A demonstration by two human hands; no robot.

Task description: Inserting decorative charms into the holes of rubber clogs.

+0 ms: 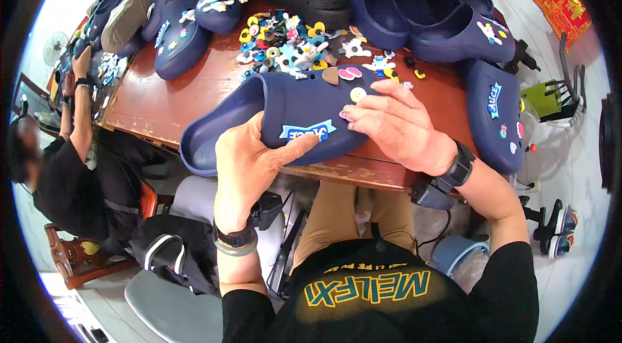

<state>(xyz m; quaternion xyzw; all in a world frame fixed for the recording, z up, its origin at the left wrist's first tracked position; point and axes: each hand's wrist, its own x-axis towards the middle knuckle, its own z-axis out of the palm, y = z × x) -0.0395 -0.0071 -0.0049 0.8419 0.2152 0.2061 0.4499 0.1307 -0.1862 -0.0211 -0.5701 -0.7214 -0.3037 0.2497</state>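
A navy foam clog [220,113] lies across the table's near edge, its toe to the right. My left hand [241,158] grips it by the side opening, fingers inside, thumb resting on a blue ribbon-shaped shoe charm [295,133]. Over the toe, my right hand [403,128] is closed, fingertips pinched on a small pinkish shoe charm [346,114], mostly covered by the fingers. Beside those fingertips sits a round pale-yellow charm [357,94]. Further along the upper are a pink flip-flop charm [350,72] and a brown charm [330,76].
Loose colourful charms [285,45] are heaped on the red-brown table [139,100] beyond the clog. Navy clogs pile up along the back; a decorated clog [494,116] stands at the right edge. To the left, a co-worker [71,168] sits at the table. A blue bucket [457,249] stands below.
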